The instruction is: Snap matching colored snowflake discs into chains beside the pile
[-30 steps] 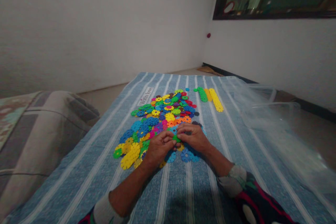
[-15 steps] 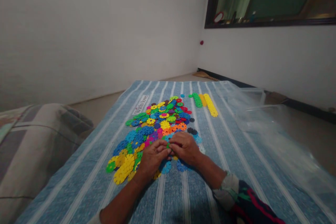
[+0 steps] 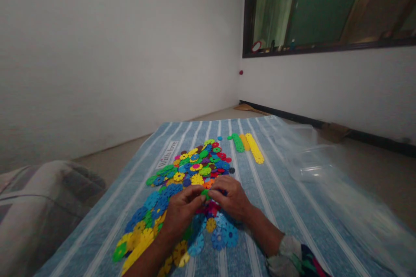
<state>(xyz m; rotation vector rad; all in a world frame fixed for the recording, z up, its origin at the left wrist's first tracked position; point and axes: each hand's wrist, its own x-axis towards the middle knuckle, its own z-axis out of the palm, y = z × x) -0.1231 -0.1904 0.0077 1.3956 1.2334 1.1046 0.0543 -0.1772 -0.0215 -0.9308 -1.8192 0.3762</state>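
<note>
Over a heap of flower-shaped plastic discs (image 3: 197, 179), my two hands meet at the fingertips. Between them is a small green notched disc (image 3: 205, 193), pinched from the left by the thumb and fingers of my left hand (image 3: 182, 207). From the other side my right hand (image 3: 232, 197) pinches the same disc, its fingers curled and partly hiding it. Whether one disc or more is held, I cannot tell. Light blue discs (image 3: 224, 236) lie below my right hand, and yellow discs (image 3: 139, 242) spread beside my left forearm.
Farther back lie a green row of joined discs (image 3: 238, 143), an orange-yellow row (image 3: 244, 142) and a long yellow row (image 3: 255, 149). Clear plastic containers (image 3: 312, 160) stand along the right side of the striped cloth (image 3: 269, 207). A fabric-covered seat (image 3: 48, 207) is at the left.
The view has tilted up, so the table sits lower in the picture. My hands stay together, and more of the green disc shows between the fingertips.
</note>
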